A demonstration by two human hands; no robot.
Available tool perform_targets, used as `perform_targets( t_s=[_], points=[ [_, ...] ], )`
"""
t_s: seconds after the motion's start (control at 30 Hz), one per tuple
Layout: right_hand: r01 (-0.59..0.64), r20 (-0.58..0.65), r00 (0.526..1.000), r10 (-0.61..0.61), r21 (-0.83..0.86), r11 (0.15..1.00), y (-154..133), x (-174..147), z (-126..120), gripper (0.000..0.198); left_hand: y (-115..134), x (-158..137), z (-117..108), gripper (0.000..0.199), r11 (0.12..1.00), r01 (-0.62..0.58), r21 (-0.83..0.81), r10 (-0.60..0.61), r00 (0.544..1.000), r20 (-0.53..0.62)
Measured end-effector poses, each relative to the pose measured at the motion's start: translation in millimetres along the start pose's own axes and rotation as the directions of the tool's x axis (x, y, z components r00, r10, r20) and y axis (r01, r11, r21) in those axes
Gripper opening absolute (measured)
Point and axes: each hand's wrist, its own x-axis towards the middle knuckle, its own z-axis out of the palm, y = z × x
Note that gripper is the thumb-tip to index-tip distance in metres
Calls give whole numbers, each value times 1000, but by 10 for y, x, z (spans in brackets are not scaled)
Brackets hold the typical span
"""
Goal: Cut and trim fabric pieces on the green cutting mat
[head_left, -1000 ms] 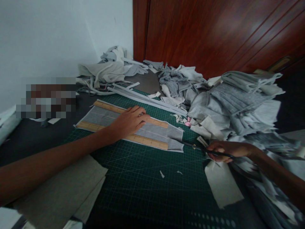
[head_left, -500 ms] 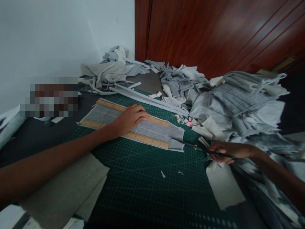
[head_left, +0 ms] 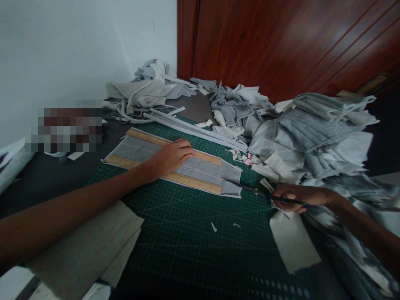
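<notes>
A strip of grey cloth (head_left: 200,168) lies on the green cutting mat (head_left: 187,225), split at its right end. Along its long edges rest two wooden rulers, a far one (head_left: 146,136) and a near one (head_left: 190,182). My left hand (head_left: 171,157) presses down over the cloth, its fingertips by the far ruler; it is open and grips nothing. Black scissors (head_left: 290,202) are held in my right hand (head_left: 292,198), closed round the handles. Their blades reach into the split between the two cloth ends, partly hidden there.
Grey and white cloth pieces (head_left: 309,129) are heaped at the right and back. Long pale strips (head_left: 200,131) lie behind the rulers. Small scraps (head_left: 213,227) dot the mat. A pale cloth piece (head_left: 295,241) lies below my right hand, and larger grey pieces (head_left: 93,246) under my left forearm.
Both hands stay almost where they were. The fingers of my left hand have drawn slightly closer together; the scissors, cloth and rulers look unchanged.
</notes>
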Motion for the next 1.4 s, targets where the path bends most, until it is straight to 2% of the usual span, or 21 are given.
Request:
perform_targets(
  t_s=[0.27, 0.47, 0.9, 1.07, 1.4],
  points=[
    [4, 3, 1000, -4, 66, 998, 8, 45, -35, 57, 21, 0, -47, 25, 994, -65, 86, 63, 998, 28],
    [-11, -9, 1000, 11, 43, 999, -14, 75, -40, 40, 26, -1, -43, 22, 991, -75, 111, 73, 997, 17],
    [-47, 18, 999, 45, 145, 988, 251, 24, -107, 40, 19, -11, -24, 20, 990, -90, 107, 91, 996, -7],
    [-117, -39, 992, 121, 75, 990, 218, 6, -124, 43, 1, -14, -3, 21, 991, -90, 97, 93, 995, -20],
    [-85, -91, 993, 81, -40, 996, 191, -2, -74, 45, 13, 1, -7, 23, 991, -79, 109, 79, 997, -2]
  ],
)
